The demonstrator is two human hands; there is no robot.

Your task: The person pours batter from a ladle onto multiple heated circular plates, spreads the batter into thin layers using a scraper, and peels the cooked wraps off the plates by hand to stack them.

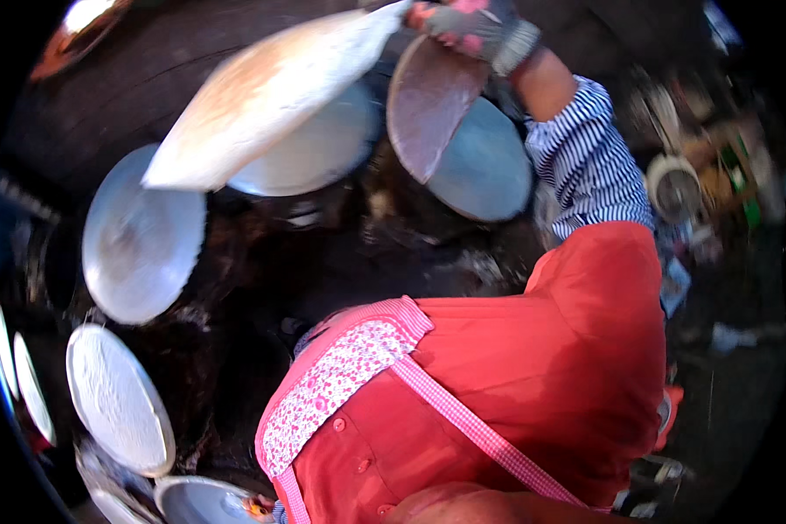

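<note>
Red cloth shirt (550, 367); I see grey-pink-gloved right hand (470, 28) pinching brown-white round sheet (271, 92); striped-sleeved left hand (257, 506), grip I can't tell

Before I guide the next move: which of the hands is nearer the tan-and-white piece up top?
Right. The right hand is at the upper-right tip of the piece; the left hand is far below, beside the grey pan.

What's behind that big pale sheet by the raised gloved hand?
Behind the pale sheet, part of a round grey pan shows. The pan's upper part, and whatever else the sheet covers, cannot be seen.
</note>
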